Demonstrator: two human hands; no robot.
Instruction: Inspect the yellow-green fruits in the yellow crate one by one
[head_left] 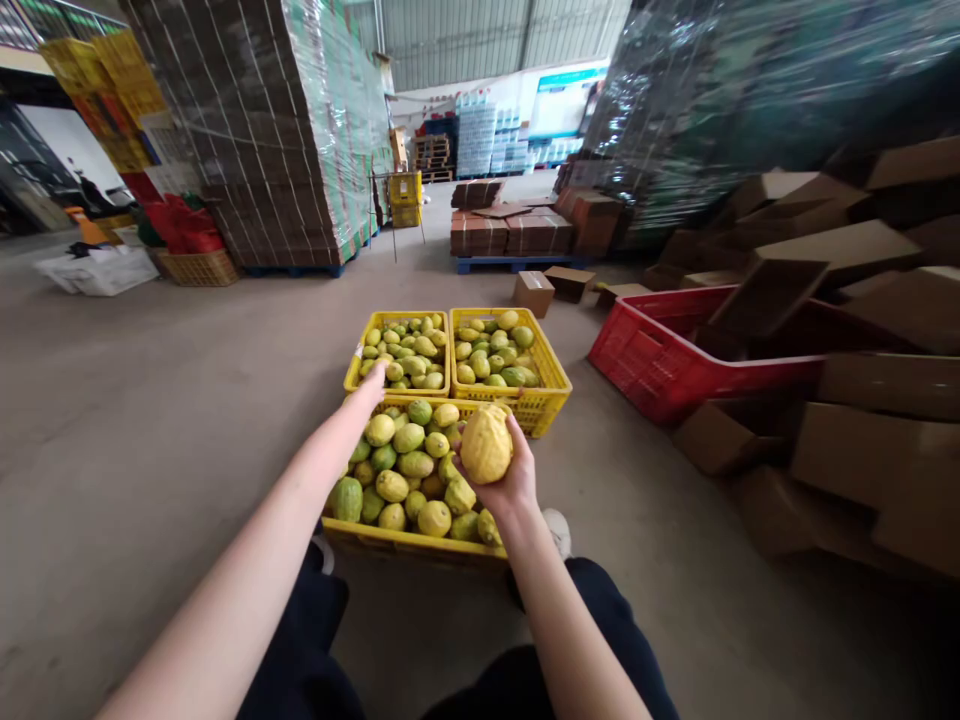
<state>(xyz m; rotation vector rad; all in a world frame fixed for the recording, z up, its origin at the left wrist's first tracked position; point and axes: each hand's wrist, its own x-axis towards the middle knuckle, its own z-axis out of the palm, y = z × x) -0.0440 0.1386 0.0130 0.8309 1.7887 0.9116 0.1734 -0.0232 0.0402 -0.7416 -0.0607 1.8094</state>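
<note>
My right hand point(517, 475) grips a large, lumpy yellow citrus fruit point(487, 443) from below and the side, above the front yellow crate point(412, 541). That crate is full of green and yellow citrus fruits point(409, 437), some of them ribbed or knobbly. My left hand point(373, 382) reaches forward over the near left part of the back left yellow crate point(350, 372), beside its smaller greenish-yellow fruits point(413, 365). The left fingers are mostly hidden from me, so whether they hold a fruit is unclear. The back right yellow crate point(551, 400) contains similar fruits point(499, 343).
To the right, a red crate point(637, 360) holds cardboard, with a heap of cardboard boxes point(862, 440) beside it. Flat cardboard lies on a blue pallet point(517, 264) ahead. Tall wrapped stacks point(247, 130) rise at both sides. My shoes point(557, 530) flank the front crate.
</note>
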